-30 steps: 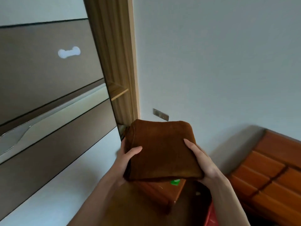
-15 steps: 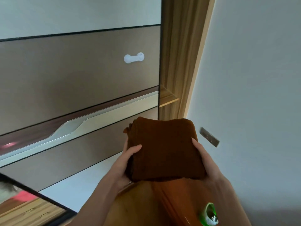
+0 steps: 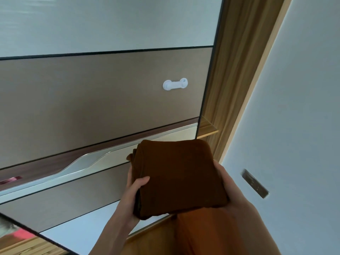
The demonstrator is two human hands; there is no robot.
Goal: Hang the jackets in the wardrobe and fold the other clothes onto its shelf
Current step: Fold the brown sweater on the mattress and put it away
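Folded garment: a brown knitted piece (image 3: 176,177), folded into a thick square, is held in the air at centre frame, in front of the wardrobe's lower right part and close to the gap at the door's right edge.
Left hand: the left hand (image 3: 132,195) is placed at the garment's near left side; the thumb is laid over the top layer and the fingers are curled underneath, so the fold is gripped.
Right hand: the right hand (image 3: 225,183) is set against the right side, fingers wrapped under and along the edge, gripping the same piece.
Wardrobe door: a sliding door (image 3: 95,100) of white and taupe panels is seen behind, crossed by a silver recessed handle strip (image 3: 82,162).
White knob: a small white dumbbell-shaped pull (image 3: 175,84) is fixed on the taupe panel, above the garment.
Shelf: a wooden shelf edge (image 3: 208,130) is visible in the gap, just above and right of the garment.
Wall: a pale wall (image 3: 301,107) lies to the right, bearing a metal plate (image 3: 254,183).
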